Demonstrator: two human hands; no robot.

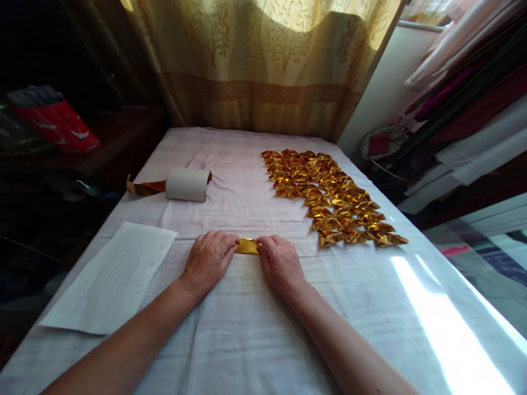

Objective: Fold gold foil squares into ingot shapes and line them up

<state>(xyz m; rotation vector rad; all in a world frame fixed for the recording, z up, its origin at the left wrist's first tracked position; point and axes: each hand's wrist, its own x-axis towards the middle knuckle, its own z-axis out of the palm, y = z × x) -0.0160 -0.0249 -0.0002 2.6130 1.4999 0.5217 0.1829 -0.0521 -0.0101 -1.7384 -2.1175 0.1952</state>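
At frame centre, the gold foil piece (247, 246) lay crosswise on the table (255, 340), left hand (208, 260) and right hand (280, 262) equally near, fingers pinched together on its two ends.

Table (230, 351) covered with pale pinkish-white cloth, wrinkled, running away from camera. Behind far end: golden-beige curtain (267, 66) with tree pattern and woven band, backlit, bright patches near top. White wall (382, 93) strip right of curtain. Right side: stacked fabrics and rolls (465, 99), white, magenta, dark red, leaning diagonally. Sunlight patch (444, 329) glaring across table's near right corner. Left side dark; red bag (57, 126) with white marks on shadowed wooden surface. Striped floor covering (494, 252) at lower right.
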